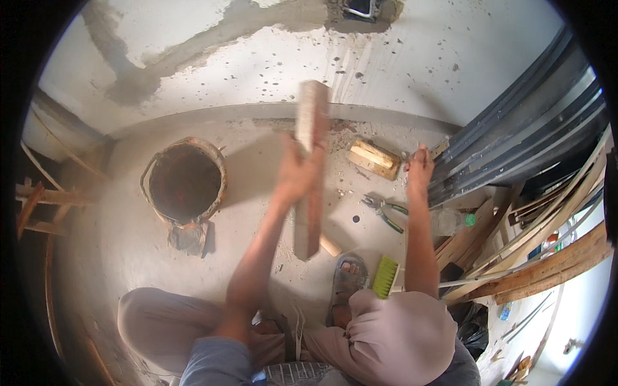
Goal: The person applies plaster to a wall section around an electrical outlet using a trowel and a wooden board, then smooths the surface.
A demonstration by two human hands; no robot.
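Observation:
My left hand is closed around a long, squared wooden board, raised upright in front of me and blurred by motion. Its face is pale and its side reddish brown. My right hand reaches toward the wall at the right, its fingers curled; whatever they hold is too small to make out. Just left of that hand lies a wooden float with a light wood handle. Pliers with green and black grips lie on the floor below it. Partly behind the board, a light wooden handle shows.
A mortar-crusted bucket stands at the left. A green-bristled brush lies near my sandalled foot. Dark metal profiles, a clear bottle and stacked planks crowd the right. The wall ahead has patched plaster.

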